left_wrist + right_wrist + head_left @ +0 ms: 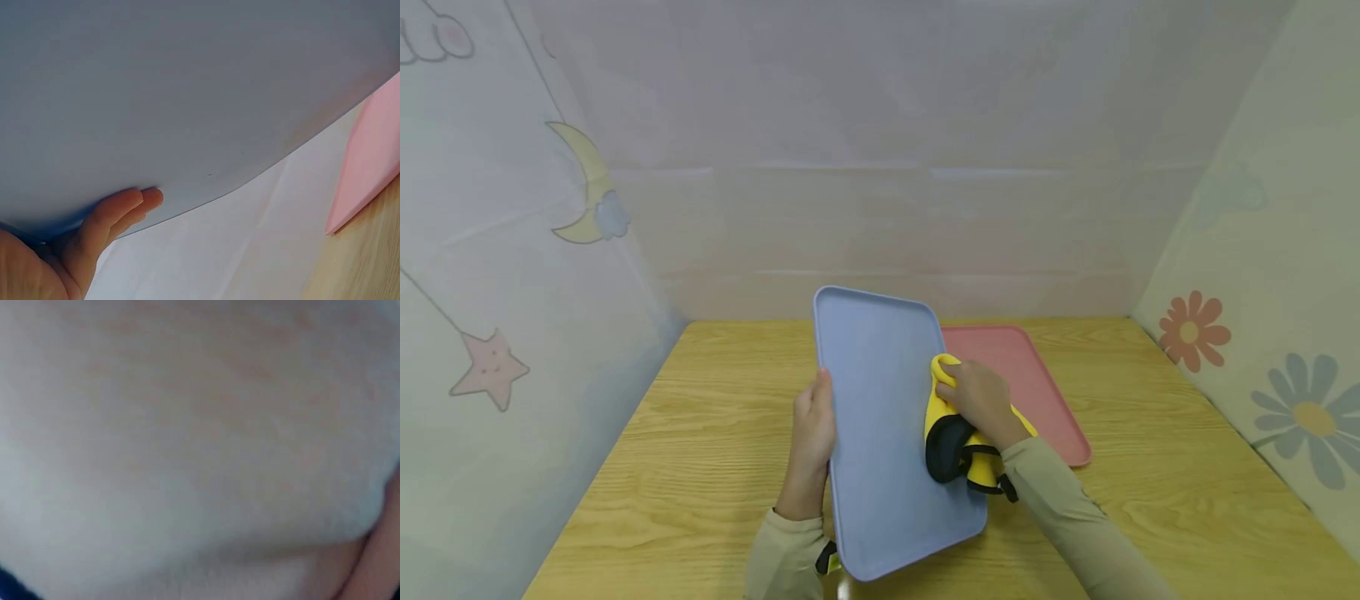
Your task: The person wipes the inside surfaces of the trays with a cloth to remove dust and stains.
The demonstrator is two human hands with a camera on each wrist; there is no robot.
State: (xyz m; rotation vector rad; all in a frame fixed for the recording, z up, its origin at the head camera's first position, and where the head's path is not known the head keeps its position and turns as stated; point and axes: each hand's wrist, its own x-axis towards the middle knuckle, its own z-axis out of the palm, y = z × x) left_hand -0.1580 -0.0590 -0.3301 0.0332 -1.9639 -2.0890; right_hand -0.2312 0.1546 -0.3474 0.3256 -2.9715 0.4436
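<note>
A blue rectangular tray is held up at a tilt over the table, its inner face toward the head camera. My left hand grips its left long edge, the thumb along the rim. In the left wrist view, fingers of that hand lie against the tray's underside. Bunched in my right hand is a yellow cloth with black parts, held against the right side of the tray's face. The right wrist view is mostly a blurred pale surface, with a bit of finger at the lower right.
A pink tray lies on the wooden table, behind and right of the blue one, which partly covers it in the head view. Pale printed sheets enclose the table at the back and both sides.
</note>
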